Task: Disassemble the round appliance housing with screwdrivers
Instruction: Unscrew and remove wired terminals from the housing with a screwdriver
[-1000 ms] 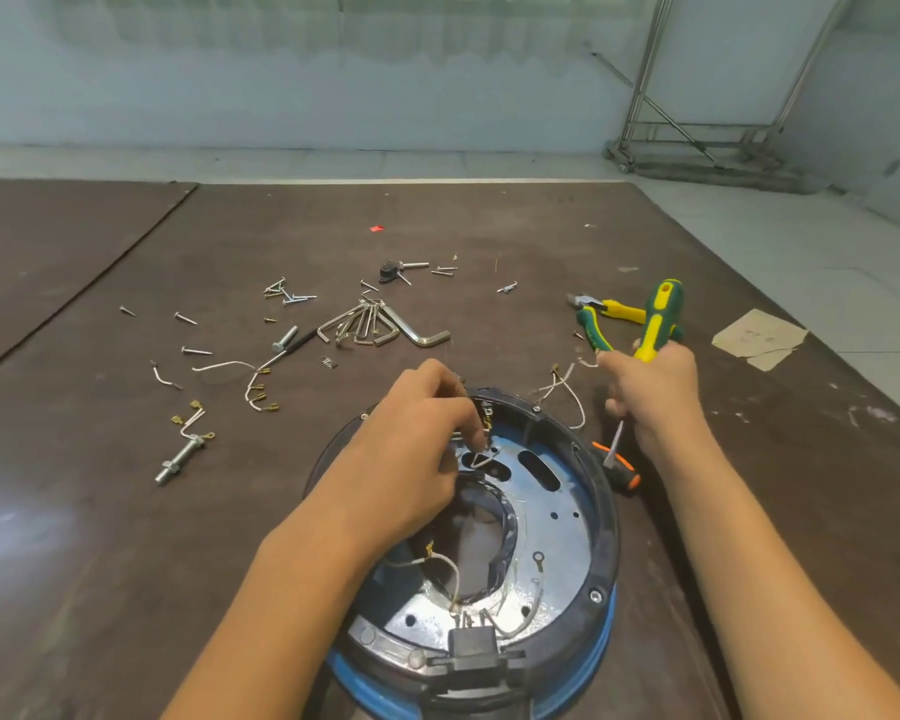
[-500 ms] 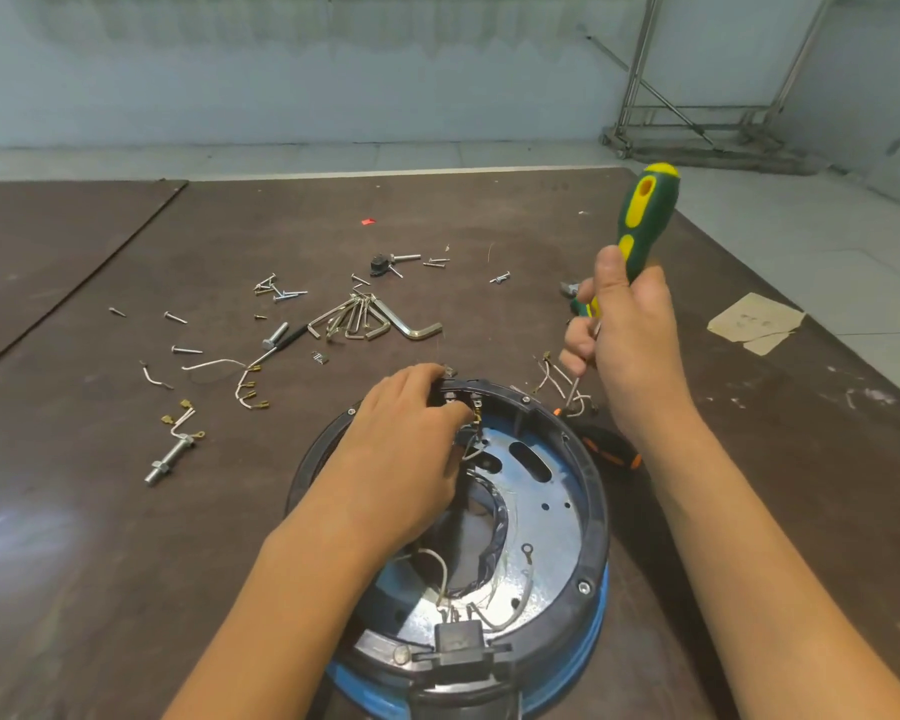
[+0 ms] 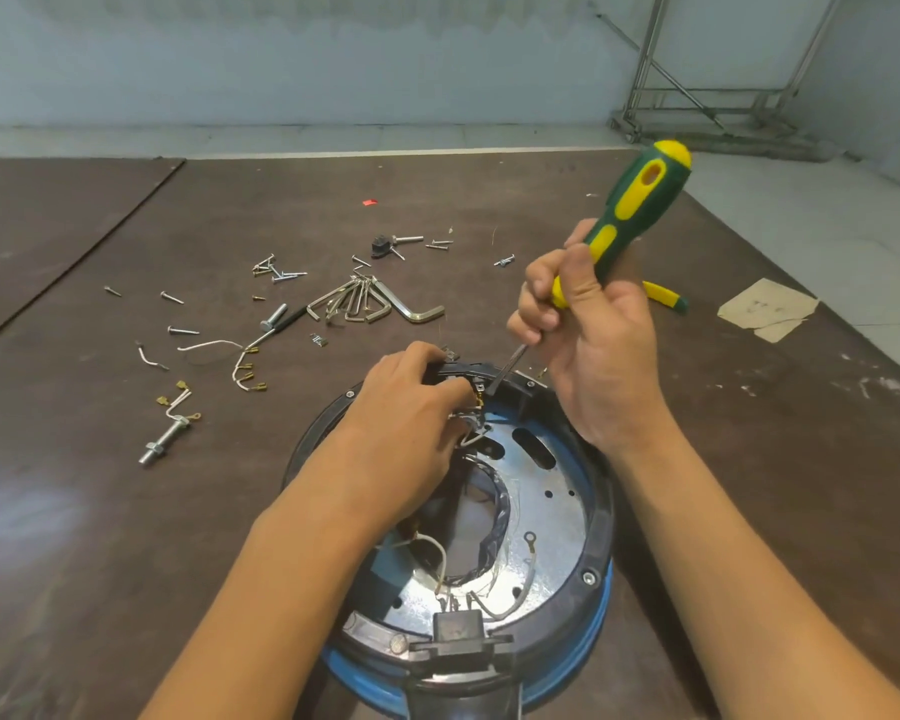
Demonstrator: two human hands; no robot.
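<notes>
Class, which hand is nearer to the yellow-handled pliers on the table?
Right. The right hand, gripping the screwdriver, is just left of the pliers; the left hand grips the housing rim farther left.

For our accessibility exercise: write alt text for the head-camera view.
A person's right hand holds a green-and-yellow screwdriver, tip at the far rim of a round appliance housing, while the left hand grips a part there. Loose screws and hex keys lie beyond.

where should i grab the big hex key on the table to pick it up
Pinch the big hex key at its bent end, from above on the right. It lies flat on the table, smaller hex keys crowd its long arm on the left, and the bend sticks out free.
</notes>
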